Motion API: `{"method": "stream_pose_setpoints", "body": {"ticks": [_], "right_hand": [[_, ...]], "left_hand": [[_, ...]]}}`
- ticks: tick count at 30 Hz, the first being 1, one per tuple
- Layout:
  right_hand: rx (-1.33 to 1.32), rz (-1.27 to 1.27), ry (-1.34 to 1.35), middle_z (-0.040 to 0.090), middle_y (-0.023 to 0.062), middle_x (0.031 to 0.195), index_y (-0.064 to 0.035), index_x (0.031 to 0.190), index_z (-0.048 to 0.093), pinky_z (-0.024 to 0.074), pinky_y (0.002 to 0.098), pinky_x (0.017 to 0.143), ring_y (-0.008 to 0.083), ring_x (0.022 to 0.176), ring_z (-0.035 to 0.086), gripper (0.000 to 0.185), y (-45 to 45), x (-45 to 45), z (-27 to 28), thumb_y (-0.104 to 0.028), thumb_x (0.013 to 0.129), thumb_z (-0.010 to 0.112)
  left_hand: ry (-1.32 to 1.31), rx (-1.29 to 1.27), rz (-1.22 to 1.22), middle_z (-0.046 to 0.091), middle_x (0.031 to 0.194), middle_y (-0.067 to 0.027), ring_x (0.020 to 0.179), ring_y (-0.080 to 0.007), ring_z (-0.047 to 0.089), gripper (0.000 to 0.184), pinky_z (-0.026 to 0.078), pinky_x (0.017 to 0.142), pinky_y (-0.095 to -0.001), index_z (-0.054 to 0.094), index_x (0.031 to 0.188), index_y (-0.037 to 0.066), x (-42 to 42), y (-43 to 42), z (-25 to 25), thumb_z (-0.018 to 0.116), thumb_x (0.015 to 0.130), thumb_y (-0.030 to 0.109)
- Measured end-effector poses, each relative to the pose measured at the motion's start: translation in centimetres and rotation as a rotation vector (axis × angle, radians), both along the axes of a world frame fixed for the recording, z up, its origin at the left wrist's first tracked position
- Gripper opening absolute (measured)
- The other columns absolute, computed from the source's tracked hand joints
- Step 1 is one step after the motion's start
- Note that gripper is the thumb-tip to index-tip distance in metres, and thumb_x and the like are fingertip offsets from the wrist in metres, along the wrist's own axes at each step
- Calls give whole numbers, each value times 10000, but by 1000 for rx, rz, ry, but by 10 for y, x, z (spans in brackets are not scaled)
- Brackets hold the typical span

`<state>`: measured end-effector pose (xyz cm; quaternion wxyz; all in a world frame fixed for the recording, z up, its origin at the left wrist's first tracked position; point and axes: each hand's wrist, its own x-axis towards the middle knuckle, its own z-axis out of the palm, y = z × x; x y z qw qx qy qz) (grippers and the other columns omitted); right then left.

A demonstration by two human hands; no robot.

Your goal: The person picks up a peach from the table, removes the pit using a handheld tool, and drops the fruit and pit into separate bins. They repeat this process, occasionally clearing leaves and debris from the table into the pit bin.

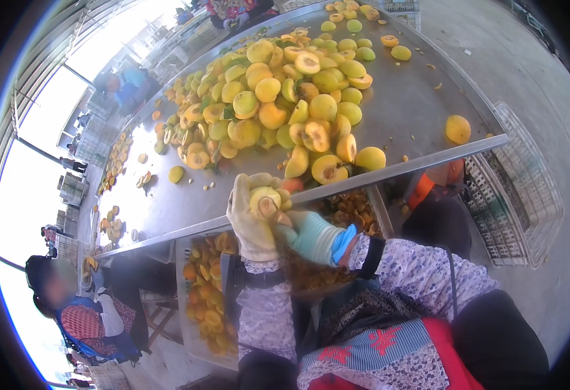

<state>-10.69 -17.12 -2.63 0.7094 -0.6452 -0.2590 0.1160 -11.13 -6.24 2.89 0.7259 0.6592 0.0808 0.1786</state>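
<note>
My left hand (249,218), in a cream glove, holds a yellow halved fruit (265,203) just in front of the metal table's near edge. The fruit's brownish centre faces my right hand (307,235), which wears a light teal and white glove. Its fingers are closed at the fruit's cut side; anything between them is hidden. A big heap of whole and halved yellow fruit (267,90) lies on the metal table (421,104) beyond both hands.
Below the table edge are a bin of orange-yellow fruit pieces (205,292) and another container of pieces (353,211). Stacked plastic crates (512,188) stand at the right. A seated co-worker (96,318) is at the left; others are farther back.
</note>
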Motion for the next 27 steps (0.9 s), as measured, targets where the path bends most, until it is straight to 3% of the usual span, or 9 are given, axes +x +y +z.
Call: {"method": "stream_pose_setpoints", "body": {"ticks": [4, 6, 9, 15, 16, 17, 19, 20, 27], "right_hand": [[-19, 118, 80, 688, 203, 891, -13, 991, 668, 504, 419, 765, 371, 860, 655, 307, -8, -1, 5, -292, 999, 539], [-380, -22, -1, 702, 200, 950, -7, 1039, 673, 502, 431, 821, 364, 937, 665, 372, -7, 0, 0, -342, 1000, 518], [-264, 50, 22, 704, 205, 995, 2, 1054, 670, 492, 434, 867, 378, 991, 659, 461, -3, 3, -13, -414, 1003, 477], [-355, 147, 143, 698, 204, 1034, 0, 1104, 668, 475, 408, 904, 366, 999, 652, 515, -7, 2, -13, -451, 1010, 438], [-361, 103, 131, 694, 159, 949, 12, 1075, 662, 483, 384, 839, 269, 907, 621, 429, -6, 3, -18, -369, 1020, 473], [-370, 58, 119, 690, 114, 864, 24, 1046, 656, 490, 359, 775, 172, 814, 590, 344, -6, 2, -21, -287, 1031, 507], [-311, 120, 186, 696, 144, 936, 12, 1075, 663, 482, 366, 830, 217, 898, 621, 414, -12, -5, 0, -362, 1016, 495], [-246, 180, 256, 701, 174, 1008, 0, 1104, 670, 474, 374, 884, 263, 981, 652, 486, -15, -8, 7, -437, 1002, 484], [-216, 222, 148, 640, 38, 804, -39, 971, 671, 505, 344, 679, 151, 721, 589, 422, -21, 1, -11, -445, 973, 556]], "left_hand": [[-208, 24, 135, 642, 891, -141, 709, -251, 655, 413, 575, 645, -363, 595, 1022, -9, 6, -6, -22, 459, 1026, 381], [-281, 195, 105, 645, 844, -141, 670, -253, 646, 414, 563, 636, -352, 600, 993, -25, 10, 2, -27, 449, 1033, 358], [-218, 215, 41, 649, 802, -153, 666, -251, 643, 430, 554, 640, -340, 606, 947, -33, 8, 4, -14, 460, 1027, 363], [15, -282, 122, 648, 759, -168, 650, -242, 640, 395, 541, 583, -325, 606, 914, -32, 0, -16, -2, 487, 999, 335], [17, -283, 124, 648, 759, -168, 650, -242, 640, 395, 541, 583, -325, 606, 914, -32, -1, -15, 0, 487, 999, 335], [72, -265, 86, 647, 762, -167, 650, -242, 639, 391, 542, 583, -324, 605, 914, -30, -2, -11, 1, 492, 996, 335], [85, -231, 59, 648, 779, -164, 658, -241, 640, 376, 544, 581, -327, 604, 924, -28, -2, -10, -2, 492, 995, 323], [-126, 134, 55, 647, 779, -163, 663, -247, 644, 383, 550, 589, -340, 599, 933, -18, -3, -11, -9, 493, 1004, 343], [121, -514, -145, 612, 775, -117, 658, -270, 628, 373, 554, 580, -384, 565, 876, 83, 3, 0, -18, 511, 995, 432]]}}
